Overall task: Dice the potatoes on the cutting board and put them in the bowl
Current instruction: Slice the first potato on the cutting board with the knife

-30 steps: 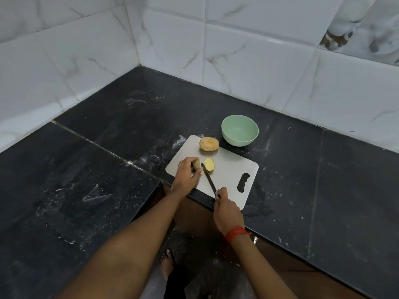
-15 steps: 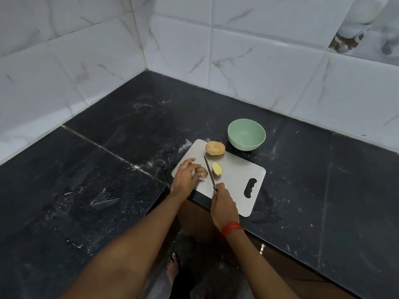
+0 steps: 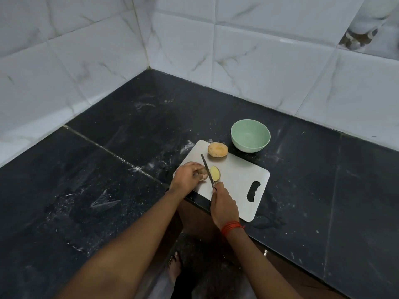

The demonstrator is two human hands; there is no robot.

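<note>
Two risks worth your attention, biggest first. Your cutting board (image 3: 237, 178) sits at the front lip of the counter (image 3: 129, 169), lower centre of frame, and its near edge looks level with the lip or past it. A hard downstroke could tip or skid it, and your bare foot (image 3: 174, 266) is directly below. Next, your left hand (image 3: 186, 176) curls over a potato half (image 3: 203, 176) with the knife (image 3: 206, 169) blade just beside the fingertips, so a slip on the rounded skin would carry the edge into them. Your right hand (image 3: 223, 205) is wrapped round the handle, which likely means less control at the tip. Smaller: the loose half (image 3: 215, 173), cut face up just right of the blade, and the whole potato (image 3: 217, 149) at the board's far edge could roll or get nudged off. Nothing diced yet; the green bowl (image 3: 251, 149), just beyond the board, centre right, looks bare inside. Room: white marbled tiled walls (image 3: 259, 61) fill the upper frame, meeting in a corner upper centre-left. Counter is dark stone, seamed, streaked with pale dusty smears, possibly slick. Red thread (image 3: 232, 226) on your right wrist.
</note>
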